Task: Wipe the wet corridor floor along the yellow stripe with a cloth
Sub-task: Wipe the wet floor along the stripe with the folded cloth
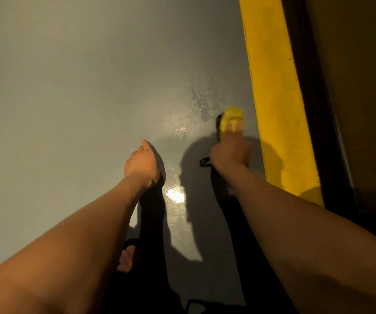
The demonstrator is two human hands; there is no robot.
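Now | right hand [231, 150] presses yellow cloth [231, 116] flat on wet grey floor [189, 123], just beside yellow stripe [277, 109] | cloth likely soft, light, soaked; best held from top, fingers spread | left hand [143, 163] loosely curled, holds nothing.

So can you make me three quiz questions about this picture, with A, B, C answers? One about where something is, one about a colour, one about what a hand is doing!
1. Where is the cloth?
A. on the grey floor beside the stripe
B. on the dark wall
C. under the foot

2. What colour is the cloth?
A. white
B. yellow
C. red

3. What is the left hand doing?
A. holding a bucket
B. gripping the cloth
C. holding nothing

Answers:
1 A: the cloth lies on the floor just left of the yellow stripe.
2 B: it is yellow, under the right hand.
3 C: the left hand holds nothing.
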